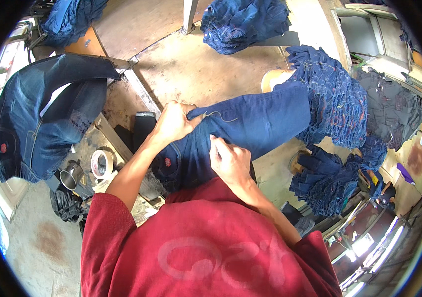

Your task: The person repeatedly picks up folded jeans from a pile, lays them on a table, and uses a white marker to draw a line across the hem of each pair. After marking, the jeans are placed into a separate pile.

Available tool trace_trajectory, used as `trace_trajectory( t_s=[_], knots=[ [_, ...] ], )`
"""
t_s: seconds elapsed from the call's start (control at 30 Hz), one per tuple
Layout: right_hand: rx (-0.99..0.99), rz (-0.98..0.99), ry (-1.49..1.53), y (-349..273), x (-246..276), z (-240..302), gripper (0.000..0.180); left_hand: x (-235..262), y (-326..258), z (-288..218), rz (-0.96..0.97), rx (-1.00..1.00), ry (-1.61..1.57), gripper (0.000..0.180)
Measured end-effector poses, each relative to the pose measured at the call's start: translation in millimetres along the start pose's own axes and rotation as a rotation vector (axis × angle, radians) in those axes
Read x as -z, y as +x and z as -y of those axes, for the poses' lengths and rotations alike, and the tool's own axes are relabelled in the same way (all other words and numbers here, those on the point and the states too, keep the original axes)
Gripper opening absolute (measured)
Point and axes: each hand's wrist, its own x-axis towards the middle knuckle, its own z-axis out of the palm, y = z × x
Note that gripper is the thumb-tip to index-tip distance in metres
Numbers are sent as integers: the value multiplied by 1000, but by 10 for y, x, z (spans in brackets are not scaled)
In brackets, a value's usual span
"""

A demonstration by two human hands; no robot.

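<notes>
Before the maroon shirt [196, 222], the left hand [175, 123] and right hand [233, 159], apart, pinch creased, faded-blue denim trousers [273, 119] beneath a curling thread [227, 120].

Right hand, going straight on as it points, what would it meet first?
The right hand would first meet the jeans, apparently already touching; beyond, probably the left hand, though depth is unclear.

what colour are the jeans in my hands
The jeans are dark blue, lighter in places; the head view shows them best.
</notes>
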Motion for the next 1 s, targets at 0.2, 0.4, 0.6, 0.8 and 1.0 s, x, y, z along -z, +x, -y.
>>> trace_trajectory(
  t_s=[0.2, 0.4, 0.6, 0.8, 1.0],
  knots=[
    [-235, -61, 376, -172, 192, -101, 20, 163, -147, -168, -133, -63, 242, 39],
    [-377, -77, 449, -488, 599, -569, 31, -88, -1647, -532, -550, 557, 309, 98],
    [-331, -25, 446, -686, 773, -699, 29, -561, -2139, -491, -583, 572, 246, 58],
    [-210, -17, 401, -734, 998, -654, 28, -693, -2377, -746, -564, 609, -1839, 46],
    [-184, 29, 402, -808, 1186, -711, 28, -693, -2040, -754, 35, 679, -1053, 64]
  ],
)
